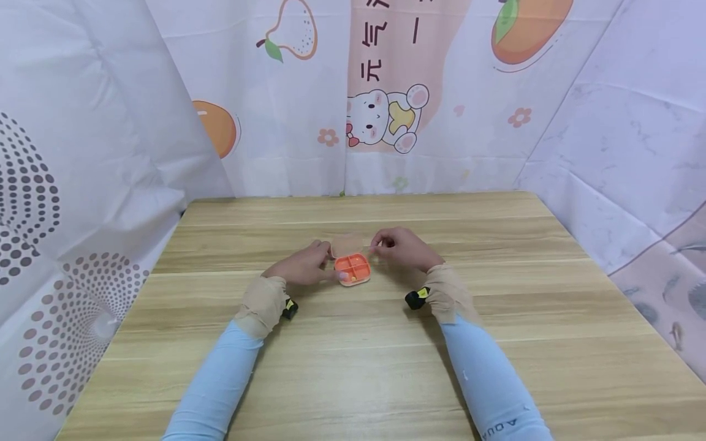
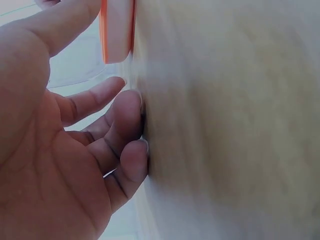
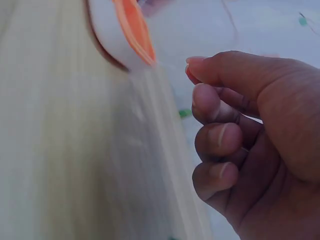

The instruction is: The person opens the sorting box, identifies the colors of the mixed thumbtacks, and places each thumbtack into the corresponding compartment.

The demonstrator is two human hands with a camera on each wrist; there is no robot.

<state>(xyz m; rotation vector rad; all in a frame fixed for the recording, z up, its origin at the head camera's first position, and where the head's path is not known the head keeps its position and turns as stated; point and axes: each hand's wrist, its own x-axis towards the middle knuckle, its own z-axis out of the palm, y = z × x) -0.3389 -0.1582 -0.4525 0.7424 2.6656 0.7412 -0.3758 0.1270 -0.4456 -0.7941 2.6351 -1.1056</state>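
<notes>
A small pill box [image 1: 352,269] with orange compartments and a pale base lies on the table. Its see-through lid [image 1: 347,245] stands open at the back. A small yellow piece shows in a near compartment. My left hand [image 1: 303,264] presses its straight thumb [image 2: 70,25] on the box's left rim; the other fingers lie bent on the table, the forefinger close to the lid. Beside the lid's right edge, my right hand [image 1: 405,248] has its thumb [image 3: 225,67] and forefinger tips together, the rest curled. Whether the clear lid's edge is between them I cannot tell.
The wood-grain table [image 1: 353,367] runs under both arms. A printed curtain [image 1: 309,110] hangs along its far edge and down both sides. Black wrist cameras [image 1: 417,298] are strapped on with tan bandage.
</notes>
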